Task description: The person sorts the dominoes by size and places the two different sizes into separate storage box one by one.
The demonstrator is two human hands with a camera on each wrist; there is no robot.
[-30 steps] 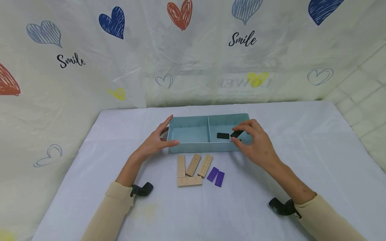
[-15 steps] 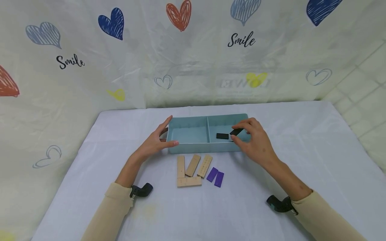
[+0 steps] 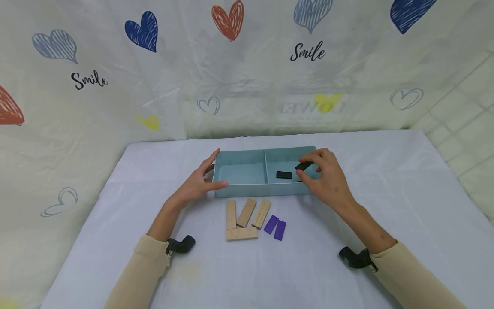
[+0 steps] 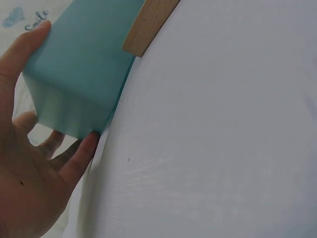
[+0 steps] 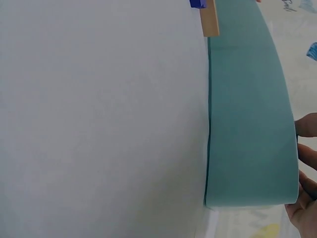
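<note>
A pale blue two-compartment box stands lengthwise across the table. My left hand holds its left end, thumb over the front rim and the other fingers spread along the end wall; the left wrist view shows fingertips against that wall. Over the right compartment, my right hand pinches a small black rectangular block between thumb and fingers. Another black block lies flat on that compartment's floor. A dark sliver shows near the front wall under the right hand, mostly hidden. The left compartment holds nothing.
In front of the box lie several flat wooden blocks, some with faint marks, and two purple blocks. White cloth covers the table. A curtain printed with hearts hangs behind it.
My right hand has lifted the pinched black block slightly up and away from the front wall. The left hand keeps its place on the box; the head view has shifted slightly.
</note>
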